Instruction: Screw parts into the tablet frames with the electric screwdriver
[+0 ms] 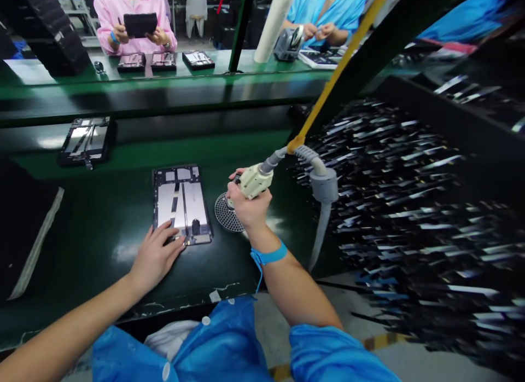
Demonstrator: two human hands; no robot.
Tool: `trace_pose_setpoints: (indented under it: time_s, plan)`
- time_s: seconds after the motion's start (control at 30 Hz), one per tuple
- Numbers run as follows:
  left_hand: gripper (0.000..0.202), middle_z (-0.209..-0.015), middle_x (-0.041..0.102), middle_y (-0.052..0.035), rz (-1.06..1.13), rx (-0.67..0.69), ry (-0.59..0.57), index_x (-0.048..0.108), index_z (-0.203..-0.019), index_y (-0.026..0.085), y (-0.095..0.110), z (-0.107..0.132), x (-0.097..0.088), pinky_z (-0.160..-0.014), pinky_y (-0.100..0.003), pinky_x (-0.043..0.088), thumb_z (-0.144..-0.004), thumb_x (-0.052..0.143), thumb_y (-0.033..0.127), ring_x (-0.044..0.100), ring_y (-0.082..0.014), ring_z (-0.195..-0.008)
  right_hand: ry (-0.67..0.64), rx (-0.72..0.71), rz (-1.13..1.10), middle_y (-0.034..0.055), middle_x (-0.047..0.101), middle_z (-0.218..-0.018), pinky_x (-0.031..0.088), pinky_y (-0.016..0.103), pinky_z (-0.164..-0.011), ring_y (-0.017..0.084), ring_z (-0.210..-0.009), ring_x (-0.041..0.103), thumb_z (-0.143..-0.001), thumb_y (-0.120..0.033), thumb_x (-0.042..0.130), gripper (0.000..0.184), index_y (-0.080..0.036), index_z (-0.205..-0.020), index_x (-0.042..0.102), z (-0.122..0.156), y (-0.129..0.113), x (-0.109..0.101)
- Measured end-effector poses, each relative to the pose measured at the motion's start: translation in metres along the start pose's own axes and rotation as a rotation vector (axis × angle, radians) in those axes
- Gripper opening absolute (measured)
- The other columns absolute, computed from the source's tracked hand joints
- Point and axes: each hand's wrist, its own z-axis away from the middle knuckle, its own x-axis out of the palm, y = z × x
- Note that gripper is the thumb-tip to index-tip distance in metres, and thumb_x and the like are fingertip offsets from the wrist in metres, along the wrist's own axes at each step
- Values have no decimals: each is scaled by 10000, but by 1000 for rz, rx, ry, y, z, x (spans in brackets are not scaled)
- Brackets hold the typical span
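Observation:
An opened tablet [164, 198], its pale inner plate and dark flex cables showing, lies on the green bench in front of me. My left hand [158, 256] rests at its lower edge, fingers stretched out and fingertips touching the bottom part. To the right, my right hand [252, 207] is wrapped round a cream electric screwdriver [256, 180] whose grey cable leaves its top end. The hand hides the screwdriver's tip. Under that hand sits a round perforated dish [225, 215]; whether the tip touches it I cannot tell.
A yellow strap [328, 92] holds up the grey cable. Dense rows of dark, shiny strips [414, 207] fill the right side, blurred. Another opened tablet [87, 141] lies at the back left, near a dark box [27, 223]. Co-workers sit across at the far bench [139, 81].

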Motion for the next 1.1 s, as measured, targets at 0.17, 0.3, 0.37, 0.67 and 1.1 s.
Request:
trace_pose_setpoints:
  time_s: [0.17,0.3,0.37,0.67,1.1]
  plan:
    - [194,-1225,726,-117,-23,-33,21,743,-1144,216,-14,-28,13,-1035,-609,538,-1020,599,251,608,-363,-1318,59,33,17,17,716,-959,614,337,-713,156,-737,703,-838,-273,742,243,-224,-1066,675,-2,2,0]
    - [204,-1259,721,-105,14,-50,18,739,-1163,229,-13,-26,14,-1022,-596,548,-1013,600,230,583,-366,-1347,64,50,55,7,705,-907,607,324,-675,147,-691,687,-834,-273,731,246,-235,-1068,666,-3,3,0]
    - [197,-1252,723,-105,34,-61,14,741,-1153,233,-12,-25,12,-1016,-603,544,-1007,609,222,590,-360,-1335,67,53,64,6,702,-891,605,321,-652,145,-671,681,-825,-273,731,242,-238,-1055,663,-3,4,0]
    - [202,-1244,724,-110,44,-52,-3,741,-1155,236,-16,-27,10,-1015,-601,503,-1012,601,208,602,-347,-1301,90,23,101,-17,680,-808,591,301,-610,131,-597,655,-814,-259,728,260,-238,-1064,656,-3,6,3]
    - [191,-1208,737,-98,116,-100,33,785,-1111,255,-20,-38,22,-1037,-569,460,-1000,631,239,612,-326,-1268,13,27,-48,-19,643,-863,519,272,-470,97,-493,601,-878,-271,675,182,-272,-1047,608,9,-38,30]
